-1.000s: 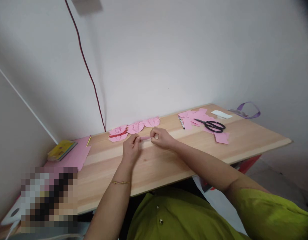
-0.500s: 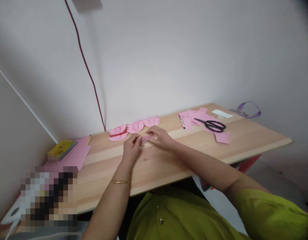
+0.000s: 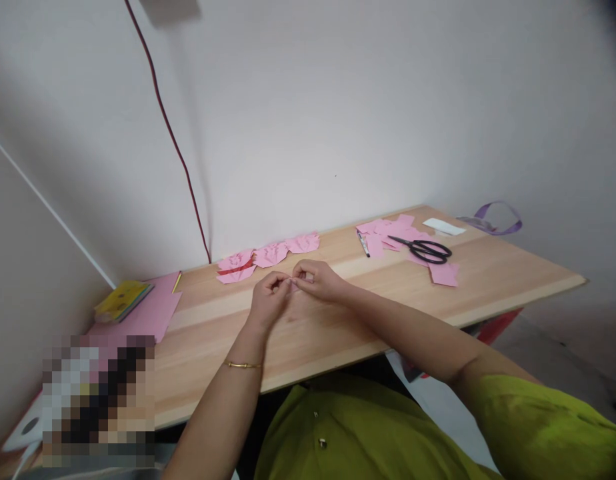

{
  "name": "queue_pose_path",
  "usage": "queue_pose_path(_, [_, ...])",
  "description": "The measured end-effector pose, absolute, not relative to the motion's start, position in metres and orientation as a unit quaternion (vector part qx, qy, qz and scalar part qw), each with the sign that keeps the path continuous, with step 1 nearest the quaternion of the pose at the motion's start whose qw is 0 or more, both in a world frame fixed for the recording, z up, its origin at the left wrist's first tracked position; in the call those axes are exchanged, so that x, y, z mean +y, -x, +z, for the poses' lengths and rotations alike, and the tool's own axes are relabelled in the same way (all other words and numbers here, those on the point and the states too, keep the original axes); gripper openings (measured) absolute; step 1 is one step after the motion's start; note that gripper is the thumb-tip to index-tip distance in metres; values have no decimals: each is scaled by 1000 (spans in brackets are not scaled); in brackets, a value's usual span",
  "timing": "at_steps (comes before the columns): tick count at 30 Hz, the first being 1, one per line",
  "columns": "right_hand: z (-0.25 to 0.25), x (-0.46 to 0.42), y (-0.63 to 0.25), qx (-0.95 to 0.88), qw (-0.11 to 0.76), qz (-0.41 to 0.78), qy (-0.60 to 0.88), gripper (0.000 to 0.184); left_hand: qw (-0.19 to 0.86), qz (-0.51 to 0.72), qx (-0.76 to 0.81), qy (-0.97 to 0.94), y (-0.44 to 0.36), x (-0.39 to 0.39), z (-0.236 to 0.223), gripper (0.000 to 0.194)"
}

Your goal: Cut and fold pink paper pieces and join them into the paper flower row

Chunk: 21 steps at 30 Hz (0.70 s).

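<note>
Over the middle of the wooden table (image 3: 208,333), my left hand (image 3: 269,297) and my right hand (image 3: 321,280) meet at the fingertips. Both are closed in a pinch on a small piece of pink paper (image 3: 294,283), mostly hidden by the fingers. Just behind my hands lie three pink paper cutouts with crinkled, frilled shapes (image 3: 272,254) in a row, and a red strip (image 3: 235,268) lies across the leftmost one.
At the right, black-handled scissors (image 3: 428,251) lie on loose pink paper pieces (image 3: 378,230) beside a pen (image 3: 363,243). A white card (image 3: 444,227) is behind them. Pink sheets (image 3: 161,310) and a yellow packet (image 3: 122,300) sit at the left. A wall (image 3: 338,120) borders the table's back.
My hands have come closer together, fingertips now meeting. Less of the pink paper shows between them than before. The things on the table stay where they were.
</note>
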State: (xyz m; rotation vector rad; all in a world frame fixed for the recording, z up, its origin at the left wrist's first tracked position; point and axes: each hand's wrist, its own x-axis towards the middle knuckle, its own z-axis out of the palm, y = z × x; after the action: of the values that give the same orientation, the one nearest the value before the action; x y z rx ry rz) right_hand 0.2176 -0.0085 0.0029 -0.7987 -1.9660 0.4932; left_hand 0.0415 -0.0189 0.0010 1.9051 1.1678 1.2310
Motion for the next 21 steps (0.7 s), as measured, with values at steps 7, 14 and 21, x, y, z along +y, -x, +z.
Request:
queue_pose_path(7, [4,-10,-216,-785,465,249,324,11,290,477,440,-703,-44,-18,-1,8])
queue_pose_path(14, [5,-10,-217,-765,454,306,338,12,307,467,463,-688,-47,-21,1,10])
queue_pose_path(21, [2,-10,-215,-788,446,264,332,9,329,440,477,-686,-52,-26,7,8])
